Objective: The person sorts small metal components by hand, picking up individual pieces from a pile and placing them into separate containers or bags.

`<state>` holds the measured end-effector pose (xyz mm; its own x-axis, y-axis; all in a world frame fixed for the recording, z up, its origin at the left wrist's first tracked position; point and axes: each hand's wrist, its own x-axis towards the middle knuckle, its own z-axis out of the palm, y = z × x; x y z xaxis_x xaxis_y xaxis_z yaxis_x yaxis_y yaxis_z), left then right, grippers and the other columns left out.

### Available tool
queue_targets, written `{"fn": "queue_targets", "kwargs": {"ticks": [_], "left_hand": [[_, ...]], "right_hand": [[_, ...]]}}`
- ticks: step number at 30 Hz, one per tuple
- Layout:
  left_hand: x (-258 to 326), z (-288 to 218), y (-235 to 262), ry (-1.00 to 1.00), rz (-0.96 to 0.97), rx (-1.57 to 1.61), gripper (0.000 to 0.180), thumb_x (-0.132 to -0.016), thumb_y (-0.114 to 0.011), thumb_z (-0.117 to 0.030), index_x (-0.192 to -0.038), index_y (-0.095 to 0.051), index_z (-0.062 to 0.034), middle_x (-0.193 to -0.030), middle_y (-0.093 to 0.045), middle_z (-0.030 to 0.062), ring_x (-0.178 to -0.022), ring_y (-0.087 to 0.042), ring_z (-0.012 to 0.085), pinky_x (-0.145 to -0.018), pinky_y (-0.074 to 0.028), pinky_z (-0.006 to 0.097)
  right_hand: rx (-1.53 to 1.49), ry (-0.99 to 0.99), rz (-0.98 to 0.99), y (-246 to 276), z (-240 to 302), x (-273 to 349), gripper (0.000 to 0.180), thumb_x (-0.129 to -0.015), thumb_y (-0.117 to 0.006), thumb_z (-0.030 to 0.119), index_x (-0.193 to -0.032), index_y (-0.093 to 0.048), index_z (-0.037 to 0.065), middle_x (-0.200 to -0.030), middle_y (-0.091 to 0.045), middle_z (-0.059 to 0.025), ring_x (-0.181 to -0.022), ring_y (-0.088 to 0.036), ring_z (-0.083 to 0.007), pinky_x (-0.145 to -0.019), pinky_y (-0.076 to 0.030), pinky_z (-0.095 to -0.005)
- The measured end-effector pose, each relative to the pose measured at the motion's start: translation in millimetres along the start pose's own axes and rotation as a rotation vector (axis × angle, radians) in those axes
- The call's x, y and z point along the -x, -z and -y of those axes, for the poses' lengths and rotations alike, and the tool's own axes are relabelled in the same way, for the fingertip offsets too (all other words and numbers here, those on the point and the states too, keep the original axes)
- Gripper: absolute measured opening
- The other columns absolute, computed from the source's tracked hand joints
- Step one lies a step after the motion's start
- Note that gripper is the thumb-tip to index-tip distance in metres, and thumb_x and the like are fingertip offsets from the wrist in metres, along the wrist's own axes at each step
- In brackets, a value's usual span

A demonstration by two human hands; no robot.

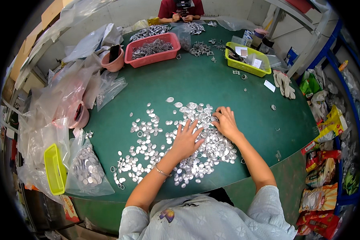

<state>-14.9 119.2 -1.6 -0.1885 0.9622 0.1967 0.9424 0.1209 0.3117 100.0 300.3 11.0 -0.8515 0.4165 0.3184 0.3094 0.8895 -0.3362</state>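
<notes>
A loose heap of small silver oval metal pieces (218,150) lies spread over the green table in front of me. My left hand (186,141) rests flat on the heap, fingers spread, holding nothing that I can see. At the heap's far right edge is my right hand (227,123), its fingers bent and apart from the thumb, fingertips touching the pieces. Whether a piece lies under those fingertips is hidden. To the left, a thinner scatter of similar ovals (148,150) reaches toward the near edge, with a few rings (113,169) among them.
A clear bag of silver discs (86,166) and a yellow-green tray (55,170) sit at the left. Farther back stand a red bin of metal parts (153,49) and a yellow basket (248,60). Gloves (284,85) lie at the right; another person (181,12) works opposite.
</notes>
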Motion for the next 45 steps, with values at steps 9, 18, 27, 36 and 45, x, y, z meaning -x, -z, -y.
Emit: {"fn": "queue_targets", "kwargs": {"ticks": [9,18,27,36,45], "left_hand": [[65,15,31,0.165,0.007,-0.002,0.037,-0.085,-0.058,-0.02,-0.119,-0.054,-0.0066,-0.137,-0.04,0.0124,-0.127,-0.036,0.0331,-0.104,-0.03,0.05],[70,-52,24,0.765,-0.013,2.076,0.033,-0.096,-0.047,-0.024,-0.117,-0.053,0.0013,-0.102,-0.059,0.0112,-0.093,-0.057,0.0191,-0.076,-0.046,0.029],[81,-74,33,0.929,0.078,2.054,0.031,-0.096,-0.046,-0.024,-0.109,-0.055,0.0022,-0.063,-0.05,0.0037,-0.055,-0.045,0.0109,-0.05,-0.036,0.022],[96,-62,48,0.904,-0.423,1.981,0.031,-0.094,-0.046,-0.018,-0.119,-0.049,0.001,-0.062,-0.05,0.0047,-0.051,-0.045,0.0111,-0.049,-0.037,0.023],[98,-63,35,0.887,-0.176,2.121,0.032,-0.093,-0.044,-0.009,-0.12,-0.049,0.0076,-0.099,-0.063,0.0181,-0.074,-0.058,0.0143,-0.069,-0.048,0.025]], "right_hand": [[-0.358,-0.186,-0.006,7,0,20,0.019,-0.07,-0.072,0.003,-0.087,-0.062,0.003,-0.073,-0.058,-0.0049,-0.073,-0.056,-0.0196,-0.072,-0.042,-0.0321],[-0.989,-0.242,0.507,43,76,48,0.023,-0.08,-0.065,0.002,-0.102,-0.06,0.001,-0.094,-0.064,-0.0056,-0.084,-0.059,-0.0115,-0.072,-0.046,-0.0262],[-0.116,-0.036,0.21,-14,65,68,0.059,-0.082,-0.063,0.025,-0.129,-0.041,-0.003,-0.138,-0.032,-0.0265,-0.13,-0.028,-0.0414,-0.105,-0.021,-0.0526],[-0.407,0.18,0.257,1,123,91,0.044,-0.079,-0.064,0.01,-0.121,-0.052,0.001,-0.137,-0.035,-0.0239,-0.125,-0.037,-0.0393,-0.103,-0.032,-0.0454],[-0.031,-0.143,-0.104,22,43,68,0.025,-0.069,-0.071,0.007,-0.092,-0.063,0.003,-0.1,-0.054,-0.0098,-0.094,-0.047,-0.0285,-0.077,-0.035,-0.0388]]}}
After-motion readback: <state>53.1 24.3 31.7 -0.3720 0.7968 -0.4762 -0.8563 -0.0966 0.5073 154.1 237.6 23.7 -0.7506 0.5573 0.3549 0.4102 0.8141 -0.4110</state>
